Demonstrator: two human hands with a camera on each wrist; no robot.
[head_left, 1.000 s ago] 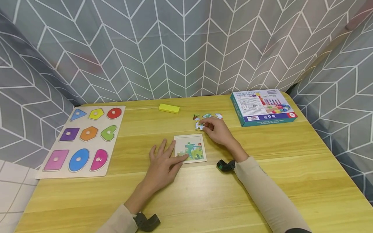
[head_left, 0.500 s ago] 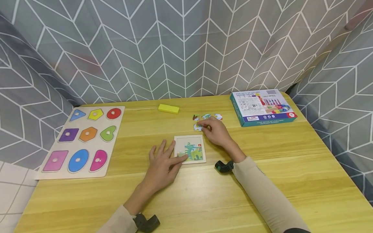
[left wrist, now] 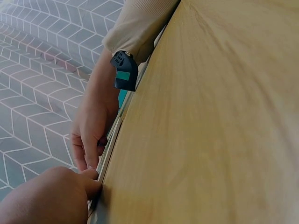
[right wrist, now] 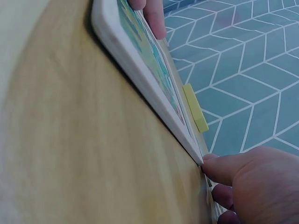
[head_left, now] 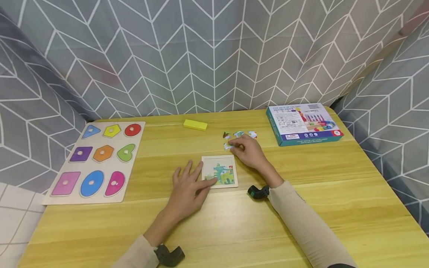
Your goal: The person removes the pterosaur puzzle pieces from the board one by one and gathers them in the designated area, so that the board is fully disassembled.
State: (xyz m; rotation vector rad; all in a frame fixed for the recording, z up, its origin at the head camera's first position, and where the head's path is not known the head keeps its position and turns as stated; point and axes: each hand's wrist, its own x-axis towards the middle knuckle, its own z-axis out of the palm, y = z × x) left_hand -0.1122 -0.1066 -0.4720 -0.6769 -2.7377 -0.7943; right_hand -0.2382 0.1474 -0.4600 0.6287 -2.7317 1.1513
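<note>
A person's two hands work over a yellowish wood-grain counter [head_left: 231, 227]. The square puzzle tray [head_left: 210, 162] lies flat near its middle, with pale bare backing along the top and fitted pieces [head_left: 227, 178] across the lower part, showing a teal creature among greenery. The left hand [head_left: 187, 190] has its grip spread: the index finger reaches over the lower left of the tray onto the picture, while another fingertip meets the left rim.

The right hand [head_left: 247, 150] is just beyond the tray's upper right corner. Its grip is curled in, thumb and index finger pinching the right side of a puzzle piece [head_left: 228, 146] with light blue on it. Just behind that piece, three loose pieces [head_left: 238, 133] lie in a row, the rightmost partly hidden by the hand.

Farther back sits a yellow block [head_left: 195, 125]. At the left, well apart from the tray, is a shape board [head_left: 108, 167] with nine knobbed, coloured shapes in three rows. A printed box [head_left: 285, 129] with teal sides lies at the back right. A grey curtain [head_left: 214, 56] with white zigzag lines hangs behind, and both sleeves are beige.
</note>
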